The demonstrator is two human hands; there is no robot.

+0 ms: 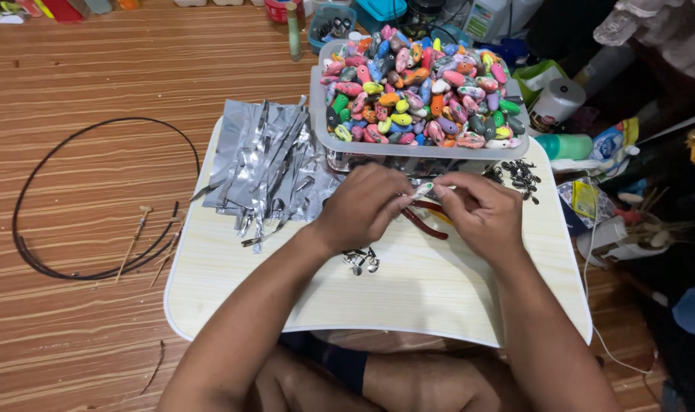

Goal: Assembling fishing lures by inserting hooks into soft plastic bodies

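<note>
Head view: a small white lure (424,188) sits at the middle of the frame, pinched between the fingertips of both hands. Left hand (362,207) curls its fingers together around the lure's lower end; right hand (477,212) presses thumb and forefinger on its upper end, the other fingers folded loosely. Both hands hover just above a pale tray table (233,290). Red-handled pliers (427,223) lie on the table right under the hands, partly hidden by them. Just below the left hand lies a little cluster of metal bits (361,262). Left of the hands, a heap of silver foil packets (267,164) spreads over the table's upper left part. Above the hands stands a clear tub (420,151) heaped with many-coloured lures (424,88). To the right of the tub, small dark hooks (521,175) are scattered near the table's edge. On the wooden floor (95,61) at the left of the frame lies a black wire loop (27,191), well apart from the table.
</note>
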